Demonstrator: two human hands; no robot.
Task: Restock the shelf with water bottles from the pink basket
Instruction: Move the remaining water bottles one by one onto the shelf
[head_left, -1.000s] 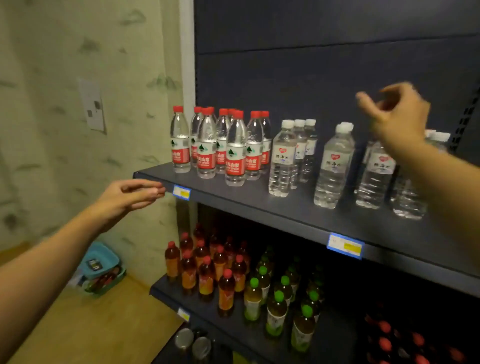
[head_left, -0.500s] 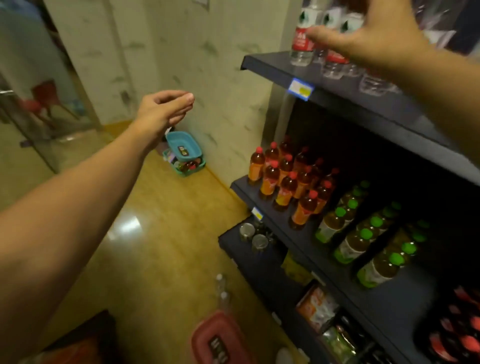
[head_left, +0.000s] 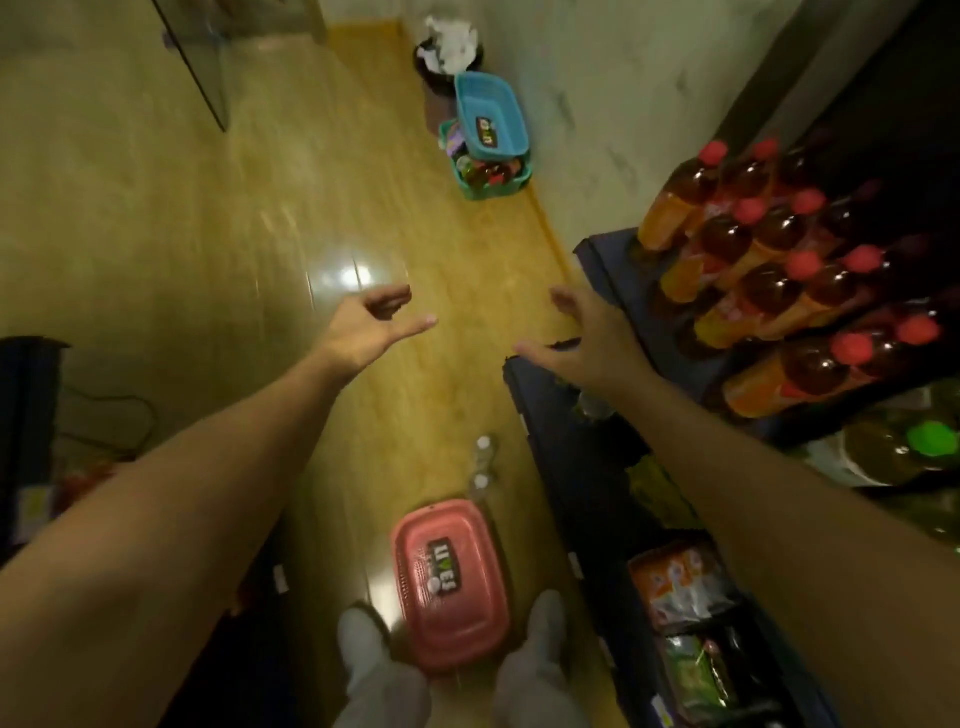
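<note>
Down on the floor, between the person's feet, the pink basket (head_left: 451, 584) is sitting near and below both hands, its long axis running near to far. Two water bottles (head_left: 483, 462) are standing just beyond its far rim, white caps up, and the basket itself is looking empty from here. Both hands are hanging out in front holding nothing: the left hand (head_left: 371, 325) with fingers loosely curled, the right hand (head_left: 584, 338) spread wide beside the shelf (head_left: 613, 519). Neither is looking clearly nearer; the bottles are lying below, roughly between them.
</note>
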